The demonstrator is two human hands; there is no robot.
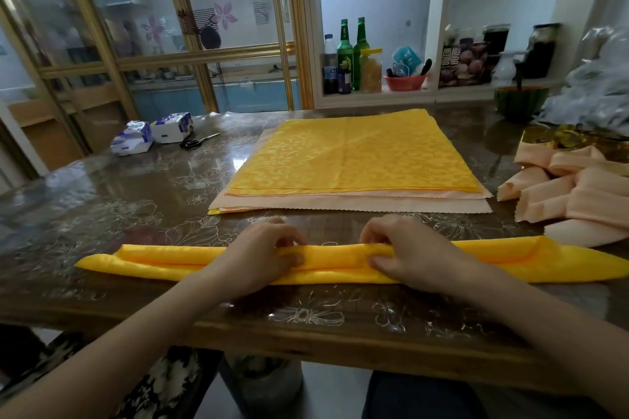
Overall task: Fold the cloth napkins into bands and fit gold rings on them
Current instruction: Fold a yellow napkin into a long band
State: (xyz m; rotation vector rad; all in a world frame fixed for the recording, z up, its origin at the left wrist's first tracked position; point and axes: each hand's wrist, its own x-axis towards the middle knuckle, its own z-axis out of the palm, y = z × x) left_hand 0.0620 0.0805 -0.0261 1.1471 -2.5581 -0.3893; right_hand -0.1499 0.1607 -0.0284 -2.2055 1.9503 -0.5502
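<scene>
A yellow napkin [163, 260] lies folded into a long narrow band across the near part of the table. My left hand [262, 257] pinches the band's upper fold just left of its middle. A little to the right, my right hand [408, 253] pinches the same fold with curled fingers. Behind the band rests a flat stack of yellow napkins [354, 156] on top of peach napkins [357, 204]. Several peach napkins folded into bands [571, 194] are piled at the right edge. Something shiny and gold [571, 139] sits behind that pile; I cannot make out single rings.
The dark table [136, 201] has a glossy flowered cover. Two tissue packs [153, 136] and scissors [197, 141] lie at the back left. A watermelon [520, 104] and crinkled plastic bags [592, 92] stand at the back right. Bottles [352, 54] fill a shelf behind.
</scene>
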